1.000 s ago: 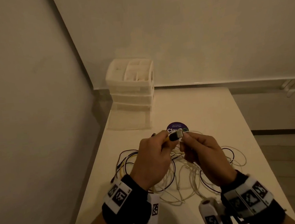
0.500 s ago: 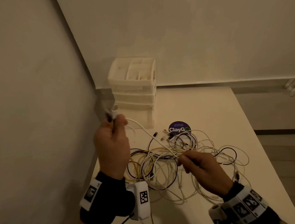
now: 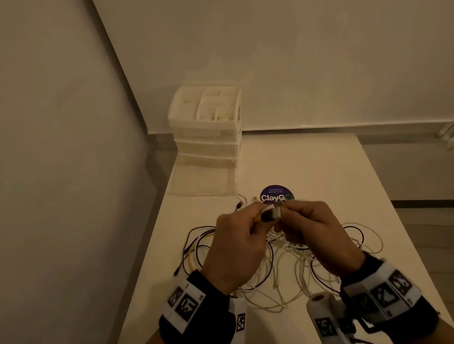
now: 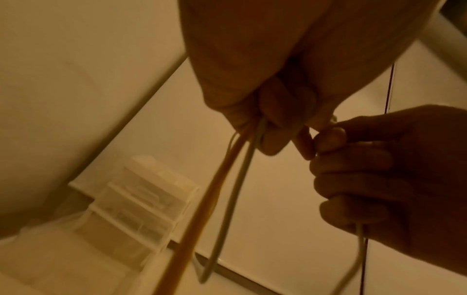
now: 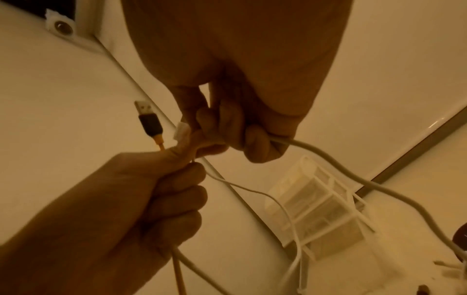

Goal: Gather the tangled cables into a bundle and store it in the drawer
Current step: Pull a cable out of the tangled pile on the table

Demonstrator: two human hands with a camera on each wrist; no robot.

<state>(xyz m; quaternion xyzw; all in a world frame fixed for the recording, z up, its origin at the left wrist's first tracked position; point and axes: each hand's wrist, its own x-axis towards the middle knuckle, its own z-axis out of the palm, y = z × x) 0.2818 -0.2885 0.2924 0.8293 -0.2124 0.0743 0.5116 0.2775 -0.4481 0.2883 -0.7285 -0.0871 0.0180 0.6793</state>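
Note:
A tangle of white, black and yellow cables (image 3: 282,270) lies on the white table (image 3: 315,165). My hands meet just above it. My left hand (image 3: 242,241) grips an orange cable (image 4: 202,209) and a white cable (image 4: 232,195), with a black USB plug (image 5: 149,119) and a white plug (image 5: 182,132) sticking out above its thumb. My right hand (image 3: 315,232) touches the left at the fingertips and curls round a thicker white cable (image 5: 353,173). The white drawer unit (image 3: 206,127) stands at the table's far left, with its bottom drawer (image 3: 202,179) pulled out.
A round purple sticker (image 3: 275,196) lies just beyond my hands. A wall runs close along the table's left edge, and another behind it. Loose cable ends (image 3: 239,204) lie between the tangle and the open drawer.
Half a second ago my left hand was raised to the left, drawing a white cable out of the tangle. It has come back to the middle and meets my right hand again.

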